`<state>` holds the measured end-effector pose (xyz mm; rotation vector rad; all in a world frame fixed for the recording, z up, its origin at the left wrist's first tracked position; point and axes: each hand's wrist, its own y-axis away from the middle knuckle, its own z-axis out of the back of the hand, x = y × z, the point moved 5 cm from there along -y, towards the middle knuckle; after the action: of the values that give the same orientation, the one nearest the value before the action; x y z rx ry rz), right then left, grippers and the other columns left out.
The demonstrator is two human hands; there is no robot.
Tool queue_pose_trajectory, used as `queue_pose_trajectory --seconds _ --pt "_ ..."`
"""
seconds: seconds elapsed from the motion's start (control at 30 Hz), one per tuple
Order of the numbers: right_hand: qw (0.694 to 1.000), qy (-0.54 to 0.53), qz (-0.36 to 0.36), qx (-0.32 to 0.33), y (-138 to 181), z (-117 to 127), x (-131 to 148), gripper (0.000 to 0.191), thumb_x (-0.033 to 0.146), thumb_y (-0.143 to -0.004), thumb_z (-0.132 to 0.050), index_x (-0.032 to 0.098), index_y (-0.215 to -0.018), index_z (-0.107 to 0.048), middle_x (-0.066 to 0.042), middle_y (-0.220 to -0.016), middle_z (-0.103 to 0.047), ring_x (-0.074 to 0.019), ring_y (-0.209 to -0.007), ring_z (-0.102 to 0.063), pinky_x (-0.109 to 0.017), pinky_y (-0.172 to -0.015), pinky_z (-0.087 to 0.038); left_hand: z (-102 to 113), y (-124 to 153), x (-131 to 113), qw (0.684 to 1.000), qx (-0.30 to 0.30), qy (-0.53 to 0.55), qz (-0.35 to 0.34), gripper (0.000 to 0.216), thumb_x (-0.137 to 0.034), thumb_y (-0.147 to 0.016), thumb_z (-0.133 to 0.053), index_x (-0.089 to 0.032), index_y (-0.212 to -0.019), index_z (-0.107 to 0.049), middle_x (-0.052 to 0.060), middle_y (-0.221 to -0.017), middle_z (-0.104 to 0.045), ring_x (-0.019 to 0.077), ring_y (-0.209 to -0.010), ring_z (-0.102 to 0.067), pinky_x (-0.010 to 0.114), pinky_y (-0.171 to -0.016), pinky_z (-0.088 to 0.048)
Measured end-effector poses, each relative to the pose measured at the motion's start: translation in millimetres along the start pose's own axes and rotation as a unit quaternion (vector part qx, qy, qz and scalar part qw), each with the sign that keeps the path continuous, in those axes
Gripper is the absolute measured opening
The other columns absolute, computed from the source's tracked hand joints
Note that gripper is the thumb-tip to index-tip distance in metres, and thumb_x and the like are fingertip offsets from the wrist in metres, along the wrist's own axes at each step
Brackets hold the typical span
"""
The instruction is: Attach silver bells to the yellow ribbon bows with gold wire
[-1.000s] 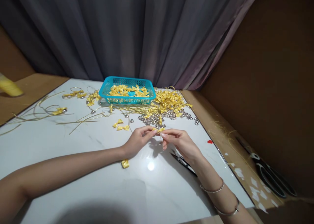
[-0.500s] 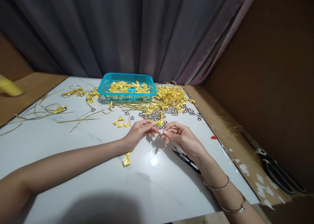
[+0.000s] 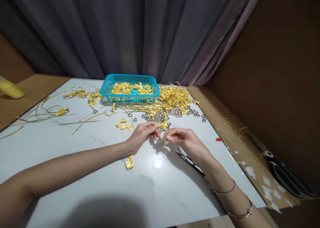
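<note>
My left hand (image 3: 144,134) pinches a yellow ribbon bow (image 3: 164,122) between thumb and fingers, over the white tabletop. Just below those fingertips hangs a small silver bead (image 3: 159,140), seemingly on a thin cord. Close to its right, my right hand (image 3: 183,139) has thumb and fingertips pressed together; whatever lies between them is too small to make out. Black-handled snips (image 3: 189,160) lie partly hidden beneath my right wrist. Another yellow bow (image 3: 129,162) rests beside my left wrist, and two loose bows (image 3: 126,127) lie beyond that hand.
A blue basket (image 3: 130,96) holding yellow bows stands at the back. Right of it is a heap of bows on gold cords (image 3: 176,96), with many silver beads (image 3: 156,117) in front. Gold cord lengths (image 3: 82,123) lie left. Large scissors (image 3: 282,174) and paper scraps are at right.
My right hand's fingers have drawn slightly away from the left fingertips and closed up. The silver bead below the bow shows more plainly. My left hand keeps its hold on the bow.
</note>
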<state>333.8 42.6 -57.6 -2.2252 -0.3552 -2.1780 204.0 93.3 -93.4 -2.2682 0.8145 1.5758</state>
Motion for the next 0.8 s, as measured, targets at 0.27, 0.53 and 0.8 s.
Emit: queue_pose_trajectory --seconds 0.27,0.53,0.8 --pt "0.957 0.208 0.140 -0.147 7.8 -1.3 15.4 0.012 0.030 -0.078 -0.063 0.021 -0.070 -0.066 -0.002 -0.069 -0.067 -0.0172 -0.070 -0.059 -0.031 -0.070 -0.043 -1.5 0.7 -1.9 1.000 -0.001 -0.021 -0.012 0.024 -0.036 -0.080 -0.060 -0.015 -0.070 -0.057 0.001 -0.065 -0.061 0.0117 -0.063 -0.051 0.024 -0.065 -0.038" --pt "0.988 0.042 0.059 -0.134 4.7 -6.3 2.4 0.024 0.037 -0.071 -0.071 0.016 -0.071 -0.060 -0.003 -0.057 -0.065 -0.0137 -0.048 -0.059 -0.028 -0.051 -0.049 2.9 0.2 -0.7 0.998 -0.029 -0.044 -0.029 0.023 -0.038 -0.079 -0.062 -0.015 -0.075 -0.061 0.002 -0.073 -0.062 0.0119 -0.067 -0.050 0.024 -0.066 -0.038" --pt "0.983 0.041 0.047 -0.171 7.9 -3.8 5.3 0.026 0.039 -0.069 -0.072 0.015 -0.069 -0.063 -0.005 -0.057 -0.068 -0.0163 -0.050 -0.063 -0.031 -0.055 -0.052 -0.2 1.1 -3.3 0.997 -0.020 -0.062 -0.032 0.025 -0.039 -0.079 -0.060 -0.015 -0.073 -0.061 0.003 -0.074 -0.062 0.0131 -0.069 -0.051 0.025 -0.065 -0.038"
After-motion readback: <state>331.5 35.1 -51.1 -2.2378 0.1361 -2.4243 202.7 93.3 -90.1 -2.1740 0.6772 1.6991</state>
